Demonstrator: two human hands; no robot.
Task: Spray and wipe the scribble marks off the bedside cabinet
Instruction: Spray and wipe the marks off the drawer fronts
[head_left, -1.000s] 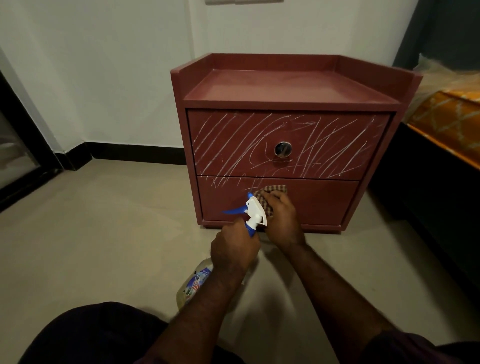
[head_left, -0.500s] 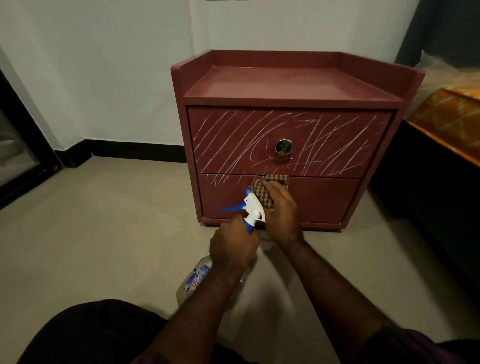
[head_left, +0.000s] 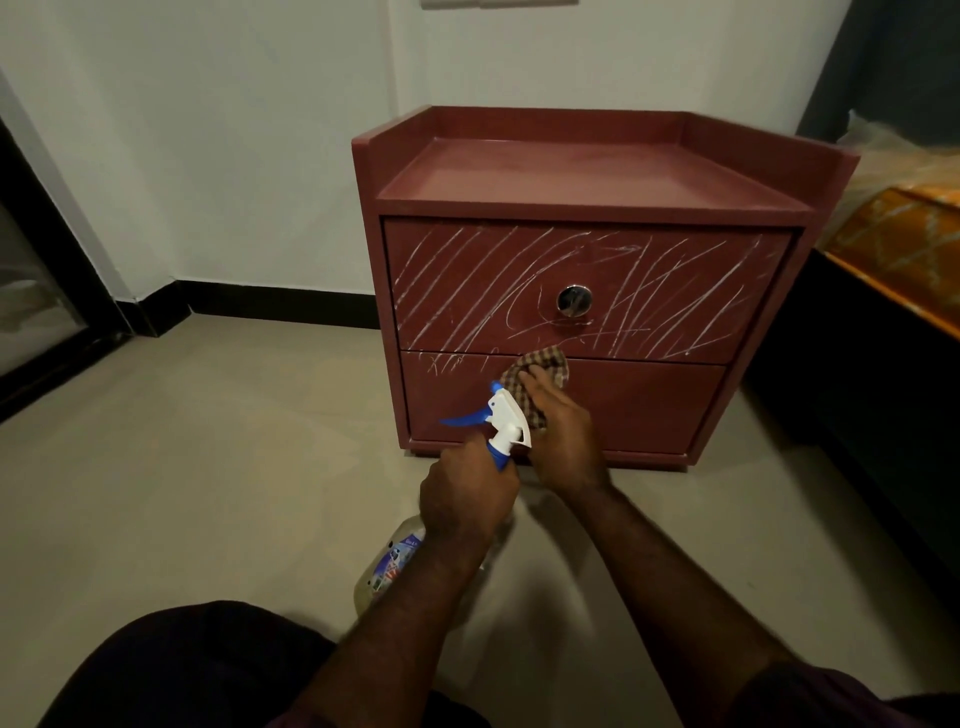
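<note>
Head view: left hand grips half-hidden spray bottle; right hand clutches checked cloth against cabinet.

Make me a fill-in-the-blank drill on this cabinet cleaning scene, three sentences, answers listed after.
1. The left hand grips a spray bottle whose trigger lever is ____.
2. The right hand holds a checked cloth against the cabinet's ____.
3. Most scribble marks cover the ____ drawer.
Missing words: blue; front; upper.
</note>
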